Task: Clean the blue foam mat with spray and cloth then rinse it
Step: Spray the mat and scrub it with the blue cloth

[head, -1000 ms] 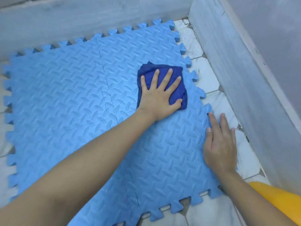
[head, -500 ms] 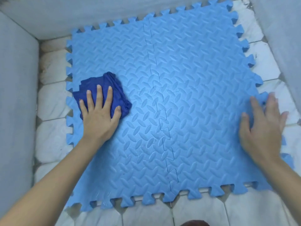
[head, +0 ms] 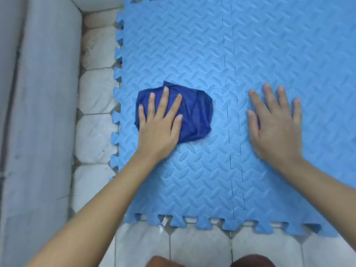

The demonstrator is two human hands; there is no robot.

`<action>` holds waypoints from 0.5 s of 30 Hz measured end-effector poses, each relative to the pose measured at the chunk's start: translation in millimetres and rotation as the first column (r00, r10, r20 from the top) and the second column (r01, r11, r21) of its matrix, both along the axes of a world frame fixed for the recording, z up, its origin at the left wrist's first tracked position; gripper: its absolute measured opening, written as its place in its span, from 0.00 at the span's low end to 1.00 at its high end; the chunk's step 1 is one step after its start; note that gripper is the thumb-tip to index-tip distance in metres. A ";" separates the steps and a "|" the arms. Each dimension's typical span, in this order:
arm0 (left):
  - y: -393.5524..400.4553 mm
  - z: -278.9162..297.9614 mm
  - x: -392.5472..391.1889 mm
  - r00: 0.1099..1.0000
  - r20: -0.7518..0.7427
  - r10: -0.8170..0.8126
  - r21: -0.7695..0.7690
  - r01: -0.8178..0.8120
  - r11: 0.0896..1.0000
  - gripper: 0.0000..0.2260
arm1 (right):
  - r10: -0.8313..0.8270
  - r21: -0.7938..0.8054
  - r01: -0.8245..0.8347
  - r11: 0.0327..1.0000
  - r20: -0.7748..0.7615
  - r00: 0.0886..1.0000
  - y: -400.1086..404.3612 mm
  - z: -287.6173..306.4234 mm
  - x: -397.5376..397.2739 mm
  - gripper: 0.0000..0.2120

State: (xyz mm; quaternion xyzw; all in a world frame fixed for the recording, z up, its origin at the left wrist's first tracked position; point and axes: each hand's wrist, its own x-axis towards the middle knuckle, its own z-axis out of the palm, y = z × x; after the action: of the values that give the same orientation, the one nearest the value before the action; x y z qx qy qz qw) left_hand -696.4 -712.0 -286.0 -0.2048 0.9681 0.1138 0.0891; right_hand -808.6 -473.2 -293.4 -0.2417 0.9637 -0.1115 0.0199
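Since before, the cloth [head: 194,114] is slid rightward along the mat [head: 269,54], pressed under the flat left hand [head: 159,124]; beside it, the right hand [head: 275,124] is spread flat, bracing the mat.

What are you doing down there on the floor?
A person is wiping a blue foam mat that lies on a white tiled floor. The left hand presses a dark blue cloth flat on the mat near its left edge. The right hand lies flat on the mat beside it, fingers spread. No spray bottle is in view.
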 end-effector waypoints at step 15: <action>45.3 4.2 49.9 0.918 -0.138 -0.371 0.098 0.385 0.918 0.17 | -0.027 -0.008 0.027 1.000 0.014 1.000 0.8 4.5 3.2 0.22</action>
State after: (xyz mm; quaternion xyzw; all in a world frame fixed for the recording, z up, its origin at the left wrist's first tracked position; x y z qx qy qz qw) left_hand -646.5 -666.7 -281.8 -0.0009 0.9840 0.1656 0.0654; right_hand -805.3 -472.4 -288.9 -0.2278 0.9663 -0.1175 0.0238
